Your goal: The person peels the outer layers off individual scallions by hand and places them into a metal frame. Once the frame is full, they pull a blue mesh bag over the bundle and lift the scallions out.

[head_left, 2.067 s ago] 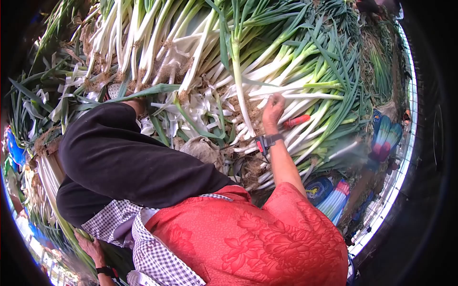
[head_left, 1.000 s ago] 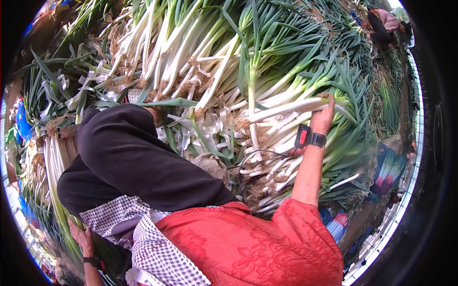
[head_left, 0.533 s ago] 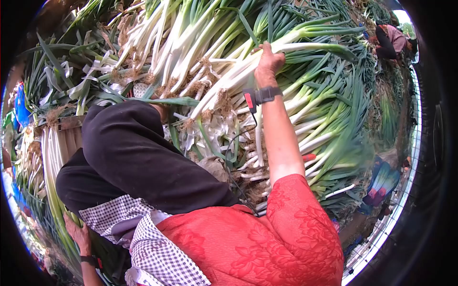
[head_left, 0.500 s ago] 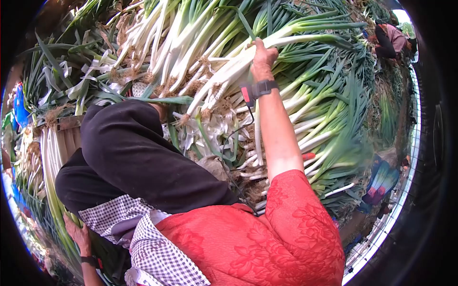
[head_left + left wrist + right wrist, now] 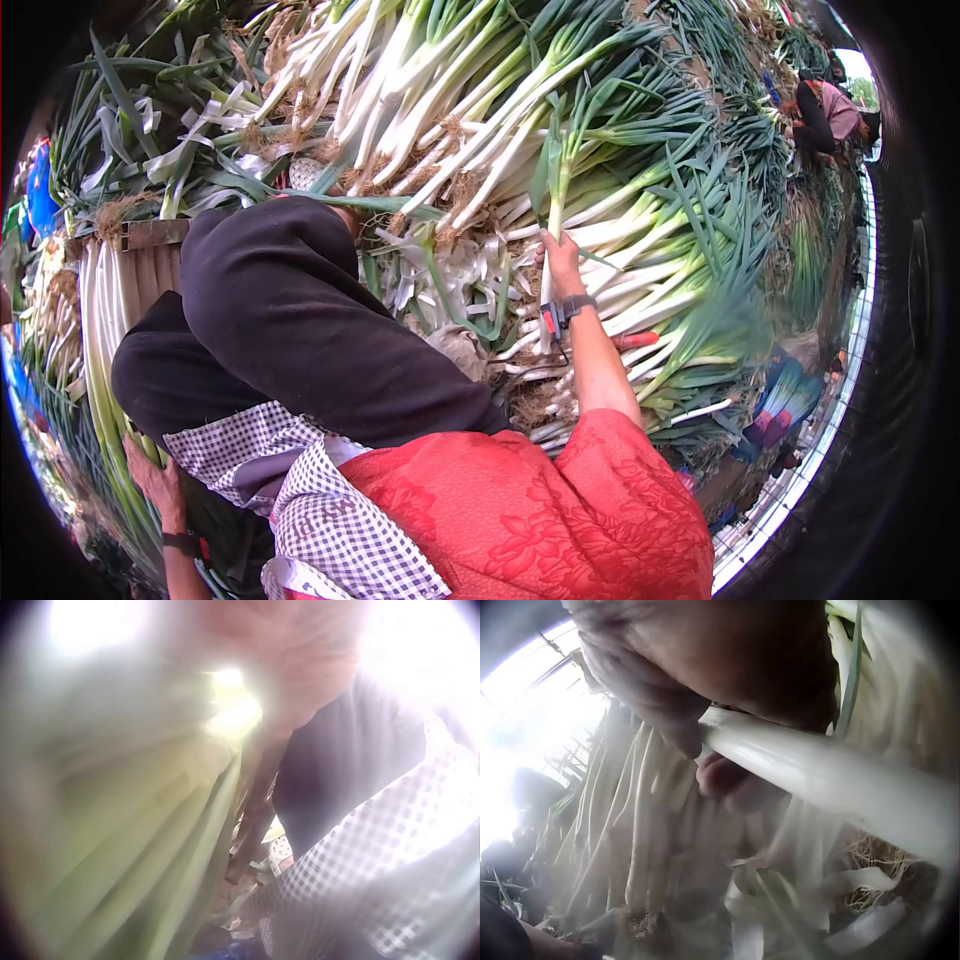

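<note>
In the head view my right hand [image 5: 565, 262] grips one leek [image 5: 556, 208] by its white stalk, its green leaves pointing up over the pile. The right wrist view shows the fingers and thumb of my right hand [image 5: 705, 675] curled round this thick white stalk [image 5: 810, 763]. At lower left, my left hand [image 5: 157, 487] holds a bundle of long leeks [image 5: 105, 370] against my side, partly hidden behind the stalks. Glare blurs the left wrist view, where my left palm [image 5: 300, 667] is beside the pale green stalks [image 5: 127, 870].
A heap of leeks [image 5: 640, 240] spreads right of my knee, more leeks [image 5: 400, 90] lie above it. Peeled white leaves [image 5: 440, 275] lie between. A red handle [image 5: 636, 340] sticks out near my right forearm. Another person [image 5: 828, 112] bends down at upper right.
My right hand let go of several leeks, left on the upper pile, came down towards me and took hold of another leek. My left hand has stayed on its bundle.
</note>
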`<state>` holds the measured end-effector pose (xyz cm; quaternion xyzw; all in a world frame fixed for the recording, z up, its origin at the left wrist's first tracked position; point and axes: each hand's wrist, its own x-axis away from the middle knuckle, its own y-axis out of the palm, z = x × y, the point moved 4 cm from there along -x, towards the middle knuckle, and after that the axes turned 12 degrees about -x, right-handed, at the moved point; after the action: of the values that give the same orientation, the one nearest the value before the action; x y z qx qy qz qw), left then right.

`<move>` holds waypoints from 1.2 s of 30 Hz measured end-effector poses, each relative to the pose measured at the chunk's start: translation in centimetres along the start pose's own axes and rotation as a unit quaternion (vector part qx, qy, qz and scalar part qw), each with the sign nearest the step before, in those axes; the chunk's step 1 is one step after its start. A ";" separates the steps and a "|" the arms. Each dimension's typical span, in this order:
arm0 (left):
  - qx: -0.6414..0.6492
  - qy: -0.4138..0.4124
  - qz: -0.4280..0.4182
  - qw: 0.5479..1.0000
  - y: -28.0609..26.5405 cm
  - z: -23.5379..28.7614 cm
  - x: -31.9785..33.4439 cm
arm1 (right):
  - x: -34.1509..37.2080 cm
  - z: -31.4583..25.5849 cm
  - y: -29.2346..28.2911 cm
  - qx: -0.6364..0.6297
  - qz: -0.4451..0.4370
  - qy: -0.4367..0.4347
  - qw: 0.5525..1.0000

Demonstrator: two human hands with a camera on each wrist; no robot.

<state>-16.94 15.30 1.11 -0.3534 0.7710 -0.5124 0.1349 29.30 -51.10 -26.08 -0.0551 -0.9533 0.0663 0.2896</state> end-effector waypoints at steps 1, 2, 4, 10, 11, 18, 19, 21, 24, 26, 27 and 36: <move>0.001 -0.002 -0.001 1.000 0.1 0.0 0.0 | 2.2 -1.8 0.2 -0.030 0.010 -0.016 0.999; -0.004 -0.004 0.005 1.000 0.2 0.0 0.0 | 4.0 -2.4 0.0 -0.029 0.027 -0.020 0.999; -0.008 -0.014 0.009 1.000 0.6 -0.1 -0.1 | 7.6 -2.9 -1.1 -0.047 0.060 -0.023 0.997; -0.009 0.011 0.021 1.000 0.5 -0.1 0.2 | 14.0 -5.0 -9.7 -0.078 0.146 -0.082 0.983; -0.009 0.009 0.019 1.000 0.7 -0.1 0.0 | 14.5 -6.5 -11.9 -0.070 0.160 -0.086 0.981; -0.011 0.053 0.035 0.998 1.3 -1.0 -0.2 | 18.6 -18.5 -31.7 -0.005 0.356 -0.163 0.920; -0.007 0.077 0.032 0.996 1.3 -0.7 -0.5 | 18.0 -20.1 -35.6 -0.084 0.348 -0.218 0.908; -0.014 0.033 0.019 0.999 0.8 -0.6 -0.7 | 17.4 -25.9 -37.2 -0.170 0.323 -0.279 0.888; -0.039 0.047 0.037 0.997 1.8 -1.3 -1.0 | 15.0 -34.5 -34.8 -0.181 0.246 -0.369 0.878; -0.042 0.036 0.029 0.998 1.0 -0.7 -1.1 | 10.9 -37.4 -31.7 -0.253 0.214 -0.351 0.876; -0.044 0.035 0.030 0.998 0.8 -0.6 -1.1 | 8.0 -38.1 -29.5 -0.290 0.222 -0.371 0.854; -0.019 0.030 0.018 0.999 -0.2 0.1 0.0 | 1.7 -30.5 -9.6 0.019 -0.134 -0.132 0.982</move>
<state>-16.79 15.19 1.26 -0.3262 0.7905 -0.5054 0.1148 44.36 -57.42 1.51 0.0880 -0.9804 0.0511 0.1684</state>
